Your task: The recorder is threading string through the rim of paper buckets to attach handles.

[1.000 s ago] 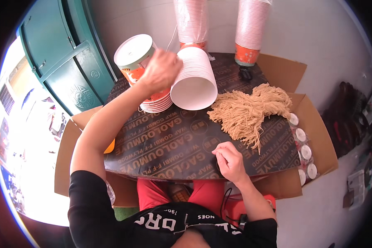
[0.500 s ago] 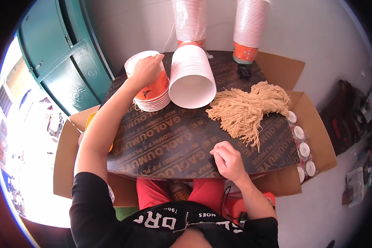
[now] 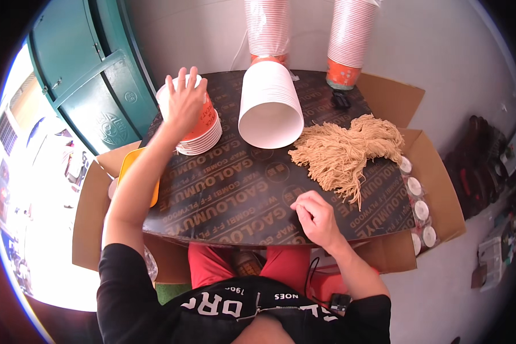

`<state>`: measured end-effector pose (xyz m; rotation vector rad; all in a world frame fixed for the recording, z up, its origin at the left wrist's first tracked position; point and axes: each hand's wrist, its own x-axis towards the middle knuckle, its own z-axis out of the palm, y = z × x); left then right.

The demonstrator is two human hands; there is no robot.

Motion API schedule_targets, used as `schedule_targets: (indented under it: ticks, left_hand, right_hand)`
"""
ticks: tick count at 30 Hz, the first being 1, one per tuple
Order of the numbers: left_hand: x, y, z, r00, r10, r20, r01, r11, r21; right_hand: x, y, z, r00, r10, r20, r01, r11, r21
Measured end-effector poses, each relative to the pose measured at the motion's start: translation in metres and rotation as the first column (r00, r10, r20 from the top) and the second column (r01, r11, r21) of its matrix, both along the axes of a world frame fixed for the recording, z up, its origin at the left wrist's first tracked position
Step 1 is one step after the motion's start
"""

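Orange bucket stack (image 3: 202,128), far-left edge of the bench (image 3: 229,195); my left hand (image 3: 183,109) splayed across its upper part, perhaps steadying it. Right hand (image 3: 317,219) loosely clenched near the front edge, seemingly empty, resting.

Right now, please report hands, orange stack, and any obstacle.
Left hand spread at upright orange stack; right hand curled. White stack lying right of orange one.

A teal door (image 3: 66,54) stands at left — at right, white-topped containers (image 3: 421,210) line a brown cardboard flap (image 3: 443,192).
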<state>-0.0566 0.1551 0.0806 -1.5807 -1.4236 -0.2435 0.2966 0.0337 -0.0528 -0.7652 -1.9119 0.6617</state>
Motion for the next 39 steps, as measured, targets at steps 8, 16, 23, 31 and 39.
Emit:
schedule_targets:
  ticks: [8,16,23,31,39]
  left_hand:
    - [0.065,-0.002,-0.096,0.319,-0.34,0.885,0.333,0.914,0.231]
    - [0.078,0.015,-0.138,0.064,-0.411,0.91,0.314,0.874,0.372]
    - [0.08,0.009,-0.131,-0.046,-0.345,0.938,0.341,0.877,0.339]
    - [0.073,-0.013,-0.107,0.065,-0.21,0.976,0.381,0.909,0.17]
    - [0.039,-0.038,-0.088,-0.352,-0.423,0.835,0.581,0.6,0.55]
  right_hand:
    - [-0.037,0.114,0.027,0.933,-0.343,-0.11,0.36,0.905,0.226]
    - [-0.056,0.181,0.002,0.871,-0.476,-0.122,0.484,0.874,0.042]
    - [-0.059,0.182,-0.002,0.827,-0.547,-0.13,0.558,0.827,0.068]
    - [-0.053,0.168,0.004,0.875,-0.479,-0.071,0.484,0.858,0.173]
    - [-0.043,0.121,0.04,0.982,-0.097,-0.163,0.1,0.995,0.007]
